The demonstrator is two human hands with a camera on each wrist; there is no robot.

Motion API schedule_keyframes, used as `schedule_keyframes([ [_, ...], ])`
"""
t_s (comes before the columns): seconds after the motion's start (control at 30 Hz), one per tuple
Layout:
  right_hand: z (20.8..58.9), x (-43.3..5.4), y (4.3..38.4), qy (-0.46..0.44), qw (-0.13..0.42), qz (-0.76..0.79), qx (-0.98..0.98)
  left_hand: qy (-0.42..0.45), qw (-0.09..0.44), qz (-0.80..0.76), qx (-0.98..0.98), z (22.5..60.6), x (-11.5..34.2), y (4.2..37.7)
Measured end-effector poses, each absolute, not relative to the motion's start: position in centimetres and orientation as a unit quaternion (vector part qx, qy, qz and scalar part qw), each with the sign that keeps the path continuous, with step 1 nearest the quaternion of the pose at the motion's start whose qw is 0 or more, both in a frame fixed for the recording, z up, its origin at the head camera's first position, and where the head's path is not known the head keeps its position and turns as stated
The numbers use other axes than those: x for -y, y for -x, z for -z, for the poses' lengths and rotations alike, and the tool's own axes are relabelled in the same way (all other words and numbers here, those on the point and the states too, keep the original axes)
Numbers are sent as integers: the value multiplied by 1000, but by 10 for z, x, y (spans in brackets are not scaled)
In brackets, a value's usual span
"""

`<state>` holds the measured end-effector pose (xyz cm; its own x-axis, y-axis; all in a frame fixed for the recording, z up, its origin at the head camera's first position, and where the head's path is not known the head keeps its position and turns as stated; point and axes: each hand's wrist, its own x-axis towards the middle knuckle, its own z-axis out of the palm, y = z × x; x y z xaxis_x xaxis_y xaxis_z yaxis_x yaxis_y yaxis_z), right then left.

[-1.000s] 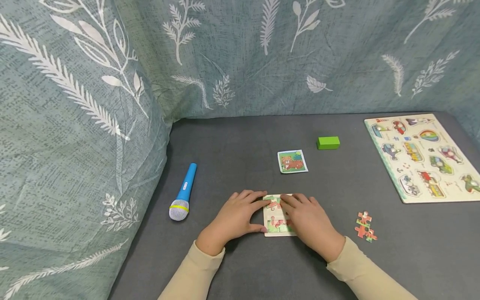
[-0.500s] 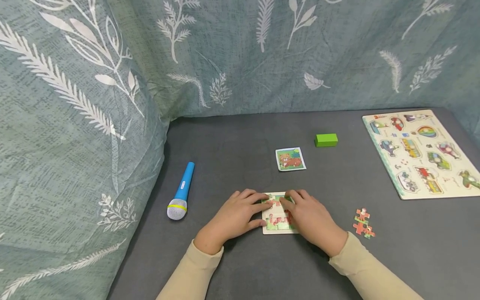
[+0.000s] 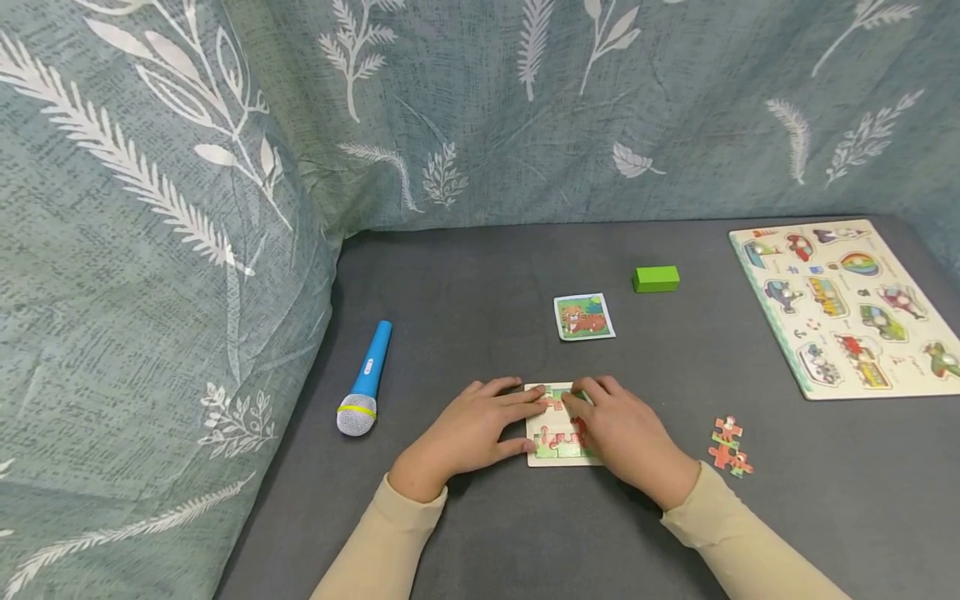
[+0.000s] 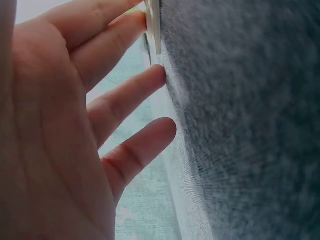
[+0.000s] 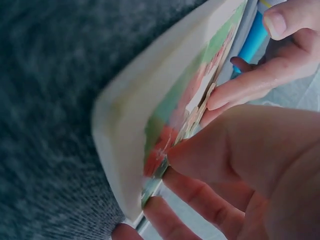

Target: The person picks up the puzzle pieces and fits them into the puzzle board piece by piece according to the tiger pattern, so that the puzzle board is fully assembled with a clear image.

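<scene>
A small wooden jigsaw board [image 3: 562, 463] with a pale rim lies on the table between both hands. Red-and-green pieces [image 3: 558, 442] sit in its tray, and pale bare patches show between them. My left hand [image 3: 480, 425] is spread at the left side, fingertips touching the upper pieces and thumb at the lower-left edge. In the right wrist view, bent thumb and fingers of my right hand [image 5: 235, 160] pinch at a jigsaw piece [image 5: 162, 150] near the board's edge. In the head view, the right hand [image 3: 626, 437] covers the board's right part.
Several loose jigsaw pieces [image 3: 727, 447] lie to the right. Beyond the board are a bear picture card [image 3: 585, 317] and a green block [image 3: 656, 279]. A blue toy microphone [image 3: 366, 379] lies left; a large vehicle puzzle board [image 3: 847, 308] lies far right. A patterned curtain [image 3: 480, 108] hangs behind.
The right hand has shifted slightly right, and its fingers are more bent, uncovering more of the board's top. The left fingers have slid a little onto the pieces. The loose pieces stay put.
</scene>
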<state>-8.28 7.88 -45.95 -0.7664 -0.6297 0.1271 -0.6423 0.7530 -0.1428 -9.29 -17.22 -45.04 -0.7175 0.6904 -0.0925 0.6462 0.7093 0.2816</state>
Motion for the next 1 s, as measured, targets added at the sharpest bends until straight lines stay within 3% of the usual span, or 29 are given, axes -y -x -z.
schedule_keyframes([
  [0.5,464,-78,84,-348,55,-103,930,-359,66,-110,-924,453,173,92],
  [1.0,462,-79,82,-339,58,-115,932,-361,75,-118,-922,454,167,93],
])
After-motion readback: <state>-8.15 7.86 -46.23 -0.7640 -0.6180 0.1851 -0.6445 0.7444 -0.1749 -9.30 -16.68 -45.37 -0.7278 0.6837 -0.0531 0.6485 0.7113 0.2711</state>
